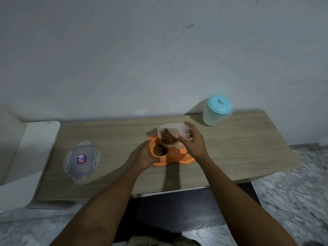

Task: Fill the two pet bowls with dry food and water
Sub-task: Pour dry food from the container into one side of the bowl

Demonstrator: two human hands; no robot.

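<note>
An orange double pet bowl [174, 159] sits mid-table. Its left cup holds a heap of brown dry food [158, 150]; the right cup is mostly hidden behind my right hand. My left hand [144, 156] grips the bowl's left rim. My right hand [192, 142] holds a clear plastic food container [173, 127] tilted toward the left cup, with brown kibble [168, 137] piled at its lower lip. A translucent water jug with a teal lid [219, 104] stands upright at the back right of the table.
The container's clear lid with snap flaps [82, 161] lies flat at the left of the wooden table [239, 142]. A white surface [30, 153] adjoins the table's left end. A grey wall rises behind. Speckled floor lies to the right.
</note>
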